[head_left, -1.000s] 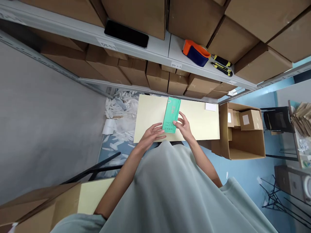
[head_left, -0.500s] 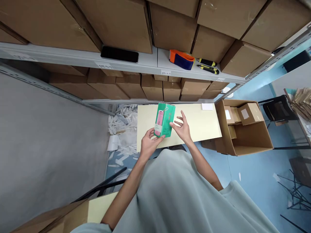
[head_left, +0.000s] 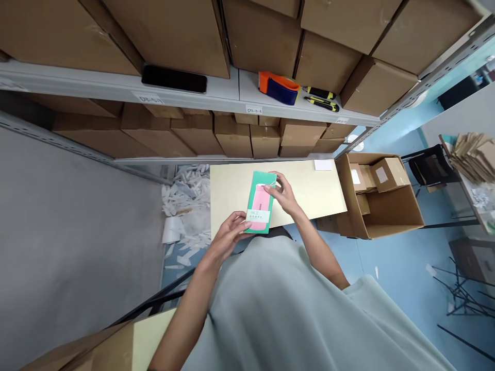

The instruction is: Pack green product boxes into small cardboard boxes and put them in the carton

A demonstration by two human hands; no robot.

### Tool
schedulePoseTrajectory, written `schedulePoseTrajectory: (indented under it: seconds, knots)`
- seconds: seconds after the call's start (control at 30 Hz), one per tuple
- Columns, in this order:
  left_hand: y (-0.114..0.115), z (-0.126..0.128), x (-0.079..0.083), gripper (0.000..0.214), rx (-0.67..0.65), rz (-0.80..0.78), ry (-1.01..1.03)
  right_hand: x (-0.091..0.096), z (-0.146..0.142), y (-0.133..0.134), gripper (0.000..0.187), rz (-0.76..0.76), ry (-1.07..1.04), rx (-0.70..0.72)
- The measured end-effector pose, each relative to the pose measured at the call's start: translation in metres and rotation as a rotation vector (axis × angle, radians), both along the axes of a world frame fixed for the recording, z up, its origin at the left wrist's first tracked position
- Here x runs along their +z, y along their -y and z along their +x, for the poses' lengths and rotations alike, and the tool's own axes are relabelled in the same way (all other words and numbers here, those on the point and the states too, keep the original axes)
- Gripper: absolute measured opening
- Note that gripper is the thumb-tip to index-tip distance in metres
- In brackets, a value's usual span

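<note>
I hold a green product box (head_left: pixel 260 206) with a pink item printed on its face, just above a pale yellow table (head_left: pixel 309 193). My left hand (head_left: pixel 228 237) grips the box's near end from below, fingers closed on it. My right hand (head_left: pixel 284 195) pinches the far upper corner of the box. The box's printed face is turned up toward me.
An open cardboard carton (head_left: pixel 381 198) with small boxes inside stands right of the table. White paper scraps (head_left: pixel 184 198) litter the floor to the left. The shelf above carries a black phone (head_left: pixel 174 80), an orange tape dispenser (head_left: pixel 279 86), utility knives (head_left: pixel 320 98) and many brown cartons.
The green box was rolled from its plain side to its pink printed face. My right hand left it briefly, then took hold of its far corner again.
</note>
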State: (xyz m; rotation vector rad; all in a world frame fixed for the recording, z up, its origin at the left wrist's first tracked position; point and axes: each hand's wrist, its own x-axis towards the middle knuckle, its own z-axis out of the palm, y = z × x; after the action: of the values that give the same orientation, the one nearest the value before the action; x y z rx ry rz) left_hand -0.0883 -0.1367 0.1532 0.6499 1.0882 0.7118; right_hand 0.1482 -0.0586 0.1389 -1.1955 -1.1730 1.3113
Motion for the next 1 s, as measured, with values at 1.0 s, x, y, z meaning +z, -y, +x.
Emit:
schedulePoseTrajectory:
  seconds: [1.0]
  knots:
    - [-0.034,0.149,-0.001,0.069,-0.571,-0.006,0.065,0.0,0.141,0.122,0.093,-0.207,-0.054,-0.79]
